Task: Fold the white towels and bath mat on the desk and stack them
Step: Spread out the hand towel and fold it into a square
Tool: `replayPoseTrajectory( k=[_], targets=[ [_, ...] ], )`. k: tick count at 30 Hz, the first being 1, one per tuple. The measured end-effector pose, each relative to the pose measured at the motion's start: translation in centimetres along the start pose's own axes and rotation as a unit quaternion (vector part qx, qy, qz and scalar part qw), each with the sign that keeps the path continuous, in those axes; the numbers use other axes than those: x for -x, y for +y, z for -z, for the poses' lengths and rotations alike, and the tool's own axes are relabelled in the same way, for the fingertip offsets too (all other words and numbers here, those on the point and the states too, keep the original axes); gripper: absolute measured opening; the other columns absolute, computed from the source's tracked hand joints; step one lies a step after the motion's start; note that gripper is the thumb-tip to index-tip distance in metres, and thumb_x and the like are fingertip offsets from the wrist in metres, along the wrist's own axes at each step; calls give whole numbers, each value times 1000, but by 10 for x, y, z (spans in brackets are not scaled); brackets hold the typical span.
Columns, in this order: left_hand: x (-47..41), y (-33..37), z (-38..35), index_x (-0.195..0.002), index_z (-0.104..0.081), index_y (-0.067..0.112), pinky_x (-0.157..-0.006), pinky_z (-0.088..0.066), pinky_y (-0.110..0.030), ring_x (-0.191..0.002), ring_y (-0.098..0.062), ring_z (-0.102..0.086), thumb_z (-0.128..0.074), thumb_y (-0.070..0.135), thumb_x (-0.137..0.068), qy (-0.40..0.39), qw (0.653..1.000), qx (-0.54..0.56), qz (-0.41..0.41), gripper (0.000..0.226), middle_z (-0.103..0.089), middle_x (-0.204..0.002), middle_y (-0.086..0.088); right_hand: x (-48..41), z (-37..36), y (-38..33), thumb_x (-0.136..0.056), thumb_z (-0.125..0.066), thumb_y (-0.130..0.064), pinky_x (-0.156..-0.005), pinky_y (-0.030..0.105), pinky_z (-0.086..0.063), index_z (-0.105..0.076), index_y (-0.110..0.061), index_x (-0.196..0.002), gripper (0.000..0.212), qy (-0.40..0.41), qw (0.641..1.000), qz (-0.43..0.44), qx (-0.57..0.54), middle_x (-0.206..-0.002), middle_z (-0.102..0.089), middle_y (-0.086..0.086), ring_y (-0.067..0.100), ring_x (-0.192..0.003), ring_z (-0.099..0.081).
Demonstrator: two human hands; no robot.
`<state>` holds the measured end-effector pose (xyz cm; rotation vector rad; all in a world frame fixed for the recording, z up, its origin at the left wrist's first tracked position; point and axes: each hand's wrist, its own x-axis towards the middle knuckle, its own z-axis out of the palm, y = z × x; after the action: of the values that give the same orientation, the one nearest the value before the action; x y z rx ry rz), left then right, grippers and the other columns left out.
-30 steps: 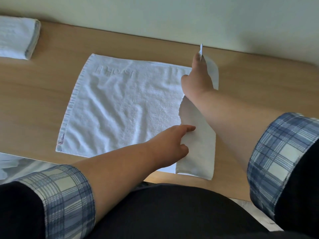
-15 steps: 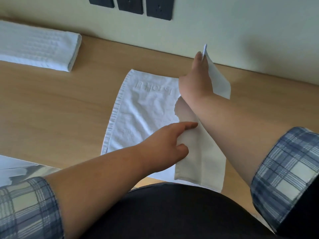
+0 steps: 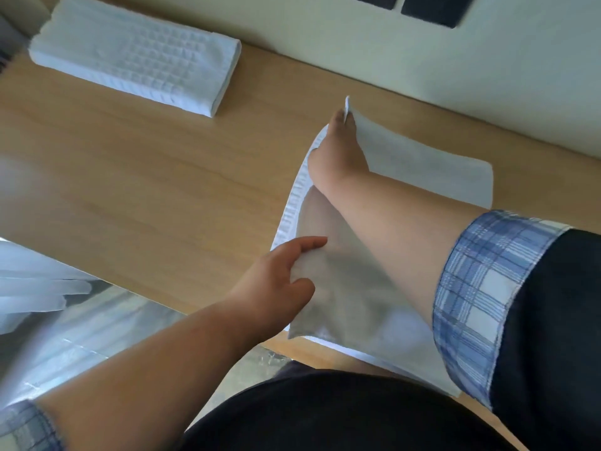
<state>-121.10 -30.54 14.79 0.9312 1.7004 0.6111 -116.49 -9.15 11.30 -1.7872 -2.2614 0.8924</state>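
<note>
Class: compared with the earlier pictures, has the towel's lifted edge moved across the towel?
Yes. The lifted edge has travelled left toward the ribbed hem, covering the embossed lettering.

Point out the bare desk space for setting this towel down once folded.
Bare desk lies between the folded bath mat and the towel, down to the near edge. It is crowded at right, where the left hand and right hand pinch that towel.

White towel mid-fold on the desk: right half lifted and doubled over the left, ribbed hem exposed along the left edge, near end overhanging the desk's front edge. Folded waffle-weave bath mat lies flat at far left, well apart from the towel.
</note>
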Motion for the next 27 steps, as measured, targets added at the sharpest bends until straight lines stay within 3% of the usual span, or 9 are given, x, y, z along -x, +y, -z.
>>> replayPoseTrajectory(
  k=[5,7,8,10,13,16,19,23,27],
  targets=[
    [-21,-46,10,-133,-51,49,-52,-47,-13,-73,3,-62,-48,18,-81,30,994,-74,76,60,-54,-124,18,-8,-23,7,-102,-45,-18,-106,32,-41,5,-17,-160,77,-107,994,21,6,-169,5,0,14,-147,-27],
    [-26,-58,9,-142,-45,38,-48,-50,-20,-60,-7,-64,-49,13,-86,21,984,-123,123,61,-45,-134,10,-8,-22,15,-100,-46,-19,-72,24,-50,6,-28,-160,79,-122,989,23,-76,-168,-10,-1,11,-107,-56],
    [-27,-62,8,-143,-42,37,-48,-52,-23,-60,-10,-65,-49,12,-87,19,980,-139,140,62,-41,-135,8,-7,-20,20,-99,-45,-18,-56,18,-45,3,-33,-160,79,-121,986,22,-113,-165,-22,-1,5,-82,-55],
    [-26,-63,5,-142,-39,36,-50,-52,-24,-67,-15,-66,-49,7,-86,24,974,-160,161,64,-37,-135,5,-4,-16,34,-96,-44,-17,-44,14,-42,-12,-35,-159,72,-92,982,12,-166,-146,-45,-4,3,-65,-54],
    [-21,-56,-3,-146,-35,32,-87,-50,-29,-109,-18,-52,-49,1,-84,58,955,-264,122,71,-31,-135,0,2,-1,60,-94,-42,-12,-68,7,-42,-50,-25,-141,50,-3,987,34,-156,-130,-55,-8,8,-97,-61],
    [-22,-38,-17,-150,-26,40,-105,-40,-34,-124,-18,-39,-50,6,-88,-1,935,-346,-77,74,-34,-135,3,7,11,95,-94,-46,-9,-93,23,-43,-68,-21,-122,38,-9,995,103,15,-135,-56,1,18,-116,-56],
    [-30,-24,-44,-153,-19,45,-103,-43,-39,-125,-20,-42,-47,17,-97,-130,895,-400,-148,68,-41,-136,3,17,16,126,-100,-47,-17,-117,38,-29,-55,-25,-141,43,-110,972,143,152,-155,-38,1,24,-145,-30],
    [-42,-23,-62,-159,-7,35,-114,-31,-49,-142,-30,-28,-31,58,-103,-96,844,-519,-99,66,-21,-158,-9,24,28,153,-105,-38,-38,-124,41,-12,-14,-31,-160,60,-159,956,99,224,-169,0,-2,22,-155,0],
    [-57,-11,-56,-160,-1,28,-122,-7,-57,-153,-30,-4,-25,67,-99,-59,835,-545,-41,77,-3,-167,-6,38,49,182,-104,-39,-45,-123,43,-16,-15,-23,-161,65,-137,973,-4,184,-169,-4,2,23,-154,-6]
  ],
)
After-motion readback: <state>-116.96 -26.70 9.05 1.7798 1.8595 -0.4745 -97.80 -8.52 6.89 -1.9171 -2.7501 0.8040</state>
